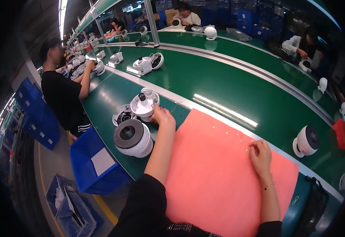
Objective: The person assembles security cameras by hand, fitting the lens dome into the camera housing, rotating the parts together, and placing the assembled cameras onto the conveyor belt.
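My left hand (pixel 162 115) grips the edge of an open white camera housing (pixel 143 107), which has a dark round part standing up inside it. Joined or lying right beside it is an opened shell half with black insides (pixel 123 115); I cannot tell which. Nearer to me stands a round white camera (pixel 134 138) with a grey-black face. Over the far right part of the pink mat (pixel 215 173), my right hand (pixel 261 155) has its fingers pinched together among small shiny pieces, perhaps screws (pixel 248 149). What the fingertips hold, if anything, is too small to make out.
A green conveyor belt (pixel 219 71) runs beyond the mat, carrying another opened camera (pixel 144 65). One finished-looking camera (pixel 306 141) stands at right, near a red bin (pixel 342 133). A blue bin (pixel 97 158) sits at left. Co-workers (pixel 64 83) handle cameras along the line.
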`<state>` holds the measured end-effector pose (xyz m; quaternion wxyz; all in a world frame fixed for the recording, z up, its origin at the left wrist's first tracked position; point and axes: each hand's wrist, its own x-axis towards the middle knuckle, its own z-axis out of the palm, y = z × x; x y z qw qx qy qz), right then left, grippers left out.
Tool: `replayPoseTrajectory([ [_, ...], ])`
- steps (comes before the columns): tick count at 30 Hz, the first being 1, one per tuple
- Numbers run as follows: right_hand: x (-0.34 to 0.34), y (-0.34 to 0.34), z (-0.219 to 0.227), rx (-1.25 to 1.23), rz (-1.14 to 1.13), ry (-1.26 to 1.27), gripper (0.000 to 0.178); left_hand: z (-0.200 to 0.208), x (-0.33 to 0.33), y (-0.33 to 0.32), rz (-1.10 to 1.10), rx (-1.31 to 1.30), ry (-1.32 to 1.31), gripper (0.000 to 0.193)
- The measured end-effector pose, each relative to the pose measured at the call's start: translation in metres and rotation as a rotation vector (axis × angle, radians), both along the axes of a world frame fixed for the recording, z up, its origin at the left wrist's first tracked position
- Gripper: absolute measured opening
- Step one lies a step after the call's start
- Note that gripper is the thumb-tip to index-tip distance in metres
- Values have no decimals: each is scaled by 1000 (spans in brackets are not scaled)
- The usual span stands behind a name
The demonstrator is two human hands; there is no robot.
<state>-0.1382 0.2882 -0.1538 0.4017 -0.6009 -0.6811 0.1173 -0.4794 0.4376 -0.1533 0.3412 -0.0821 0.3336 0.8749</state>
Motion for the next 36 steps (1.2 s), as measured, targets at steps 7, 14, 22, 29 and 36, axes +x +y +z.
replayPoseTrajectory([
  [7,-3,2,5,17,27,27,5,14,-14,-4,14,49,97,59],
  [14,2,-2,13,-6,70,1,11,25,0,-6,3,-125,108,57],
  [22,11,-7,29,-46,85,-9,36,53,34,-29,-630,113,388,39],
  [29,41,-6,34,98,-62,20,93,64,55,-44,-1130,79,598,50],
  [36,72,-29,45,359,48,-103,81,86,115,-77,-1392,68,540,50],
])
